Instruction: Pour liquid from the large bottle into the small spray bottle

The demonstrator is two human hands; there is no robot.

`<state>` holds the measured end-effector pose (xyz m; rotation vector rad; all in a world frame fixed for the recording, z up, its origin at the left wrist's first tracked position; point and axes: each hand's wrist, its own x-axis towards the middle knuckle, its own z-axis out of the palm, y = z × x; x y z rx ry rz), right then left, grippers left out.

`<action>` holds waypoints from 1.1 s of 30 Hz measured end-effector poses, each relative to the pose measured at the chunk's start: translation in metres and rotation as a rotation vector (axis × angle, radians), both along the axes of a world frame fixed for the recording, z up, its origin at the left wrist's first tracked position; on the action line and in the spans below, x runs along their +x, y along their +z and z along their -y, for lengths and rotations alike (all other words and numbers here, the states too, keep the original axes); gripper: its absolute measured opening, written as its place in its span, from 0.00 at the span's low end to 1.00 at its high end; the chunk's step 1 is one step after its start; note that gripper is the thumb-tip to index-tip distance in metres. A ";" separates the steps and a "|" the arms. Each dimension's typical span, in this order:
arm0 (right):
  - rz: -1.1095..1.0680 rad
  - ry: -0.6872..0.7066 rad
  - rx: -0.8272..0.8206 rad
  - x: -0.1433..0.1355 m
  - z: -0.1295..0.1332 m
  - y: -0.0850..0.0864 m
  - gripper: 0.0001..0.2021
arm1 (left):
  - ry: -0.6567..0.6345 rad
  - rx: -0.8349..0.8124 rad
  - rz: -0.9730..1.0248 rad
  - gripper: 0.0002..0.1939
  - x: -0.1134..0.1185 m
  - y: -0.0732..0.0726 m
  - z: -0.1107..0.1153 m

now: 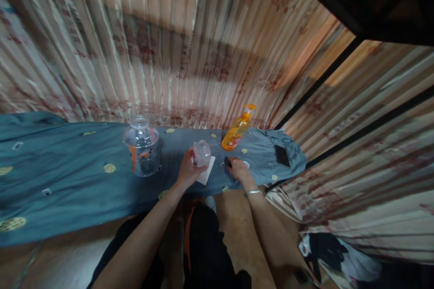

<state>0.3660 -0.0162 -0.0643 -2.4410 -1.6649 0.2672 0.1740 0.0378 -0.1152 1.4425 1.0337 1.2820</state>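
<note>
My left hand (190, 168) is wrapped round a small clear plastic bottle (202, 152), just above the cloth-covered table. A white piece of paper or card (205, 174) lies under and beside that bottle. To the right, my right hand (239, 169) is low over the cloth with its fingers closed at a small dark object (227, 161), too blurred to name. A small white round thing (247, 165) lies beside the right hand. Behind it stands an orange pump bottle (236, 133) with liquid inside.
A large clear plastic jug (142, 146) with an orange label stands left of my hands. A dark phone (282, 156) lies near the table's right end. The blue-green cloth (84, 180) covers the long table. Pleated curtains (162, 54) hang behind, and dark poles (322, 74) slant at the right.
</note>
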 end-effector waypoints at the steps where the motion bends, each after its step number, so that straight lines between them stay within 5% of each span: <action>1: 0.011 0.023 -0.023 0.000 0.002 -0.001 0.18 | -0.008 0.005 -0.004 0.36 -0.001 0.000 0.000; 5: 0.027 0.102 -0.026 -0.003 0.007 0.013 0.16 | -0.050 0.007 -0.013 0.34 -0.006 0.003 0.002; 9: -0.051 0.246 0.109 -0.015 0.006 0.065 0.19 | -0.066 0.016 -0.051 0.33 -0.006 0.008 0.003; 12: -0.219 0.527 0.295 -0.032 0.005 0.109 0.17 | -0.072 0.032 -0.081 0.33 -0.002 0.011 0.003; 16: -0.008 0.766 0.222 -0.051 0.002 0.147 0.15 | -0.071 0.050 -0.124 0.31 0.003 0.015 0.003; 25: 0.436 0.965 -0.059 -0.067 -0.008 0.169 0.09 | -0.086 0.104 -0.176 0.30 0.005 0.021 0.007; 33: 0.611 0.905 -0.131 -0.077 -0.010 0.171 0.11 | -0.087 0.132 -0.205 0.30 0.006 0.019 0.007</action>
